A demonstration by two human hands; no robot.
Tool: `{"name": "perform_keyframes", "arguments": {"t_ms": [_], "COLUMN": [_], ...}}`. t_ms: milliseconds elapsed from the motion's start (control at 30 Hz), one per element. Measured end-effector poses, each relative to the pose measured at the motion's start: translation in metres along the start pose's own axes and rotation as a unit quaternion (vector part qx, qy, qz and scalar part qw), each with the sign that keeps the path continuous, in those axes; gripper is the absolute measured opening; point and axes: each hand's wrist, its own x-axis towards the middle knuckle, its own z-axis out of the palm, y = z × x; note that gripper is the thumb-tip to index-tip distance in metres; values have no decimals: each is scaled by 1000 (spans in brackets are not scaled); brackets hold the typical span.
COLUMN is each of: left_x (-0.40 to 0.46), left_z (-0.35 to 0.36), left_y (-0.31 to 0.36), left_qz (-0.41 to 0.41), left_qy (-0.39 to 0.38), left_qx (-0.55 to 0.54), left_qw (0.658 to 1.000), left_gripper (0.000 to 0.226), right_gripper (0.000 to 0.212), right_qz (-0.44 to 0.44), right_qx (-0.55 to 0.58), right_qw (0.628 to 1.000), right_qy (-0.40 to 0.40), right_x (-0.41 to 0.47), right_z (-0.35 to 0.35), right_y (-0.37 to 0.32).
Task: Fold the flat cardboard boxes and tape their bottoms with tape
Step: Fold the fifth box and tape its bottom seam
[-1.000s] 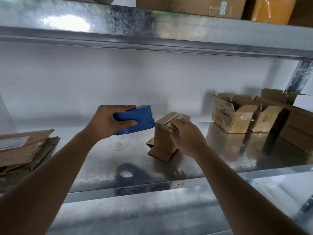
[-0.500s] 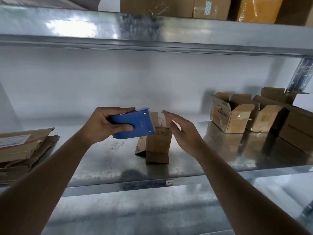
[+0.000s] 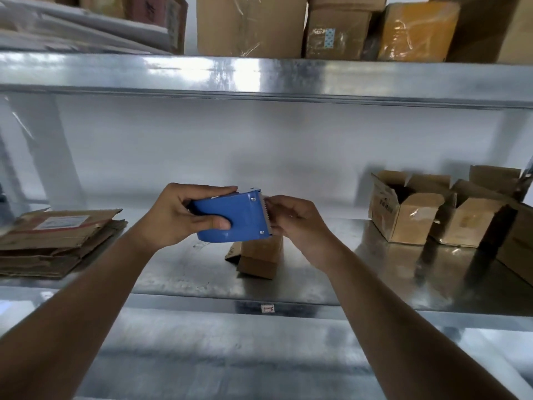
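My left hand [image 3: 176, 215] grips a blue tape dispenser [image 3: 233, 216] in the air above the metal shelf [image 3: 178, 272]. At the dispenser's toothed edge, my right hand [image 3: 297, 223] has its fingertips pinched on the tape end. Below and behind both hands a small folded cardboard box [image 3: 258, 255] stands on the shelf, its upper part hidden by the dispenser and my right hand. A stack of flat cardboard boxes [image 3: 54, 241] lies at the shelf's left end.
Several folded open boxes [image 3: 403, 215] stand at the right end of the shelf. The upper shelf [image 3: 259, 76] carries large sealed cartons. A white wall closes the back. A small label [image 3: 267, 308] marks the shelf's front edge.
My right hand left the small box and moved up to the dispenser's toothed edge. The dispenser shifted right, in front of the box. The camera tilted up.
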Motion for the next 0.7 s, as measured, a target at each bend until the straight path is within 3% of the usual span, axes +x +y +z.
{"name": "perform_keyframes", "arguments": {"t_ms": [200,400,600,700], "left_x": [-1,3,6,8], "left_z": [15,21,24,25], "left_y": [19,24,20,19], "left_qz": [-5,-8,-10,-13], "left_qy": [0,14,9,8], "left_qx": [7,17,38,36], "left_qw": [1000,1000,999,999], "left_gripper": [58,54,60,59], "right_gripper": [19,48,32,37], "right_qz": [-18,-26,-52,-37], "right_qx": [20,61,59,67], "right_qw": [1000,998,997,997], "right_qy": [-5,-8,-5,-16], "right_x": [-13,-23,-21,-22], "right_z": [-14,-25,-33,-36], "right_y": [-4,-6,6,3]}}
